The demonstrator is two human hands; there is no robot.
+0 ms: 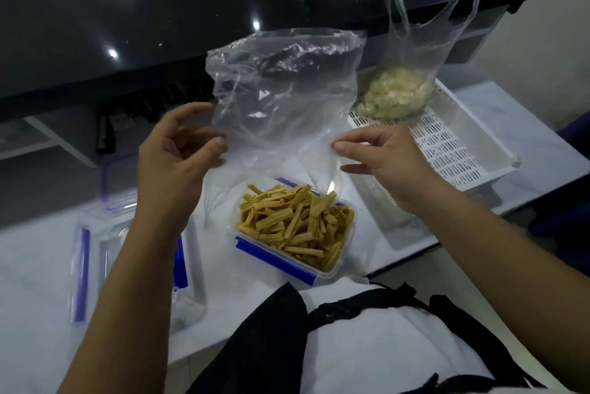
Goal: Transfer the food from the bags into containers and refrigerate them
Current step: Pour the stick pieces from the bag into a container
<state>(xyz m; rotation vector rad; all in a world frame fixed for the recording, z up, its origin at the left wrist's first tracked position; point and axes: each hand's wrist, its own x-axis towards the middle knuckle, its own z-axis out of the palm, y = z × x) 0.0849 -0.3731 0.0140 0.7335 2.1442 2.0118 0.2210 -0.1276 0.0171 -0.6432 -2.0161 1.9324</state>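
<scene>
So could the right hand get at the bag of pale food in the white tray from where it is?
Probably yes. The right hand pinches the empty bag, so it must let go first; nothing stands between it and the bag of pale food in the white tray.

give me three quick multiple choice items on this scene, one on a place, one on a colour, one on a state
1. Where does the clear plastic bag of pale food pieces sit?
A in the white slotted tray
B on a chair
C in a sink

2. What colour are the clips on the clear container of yellow-brown sticks?
A red
B blue
C green

3. What state is the clear bag held by the left hand and right hand in?
A full
B knotted
C emptied

Answers: A, it rests on the tray; B, blue clips; C, nothing shows inside.
</scene>
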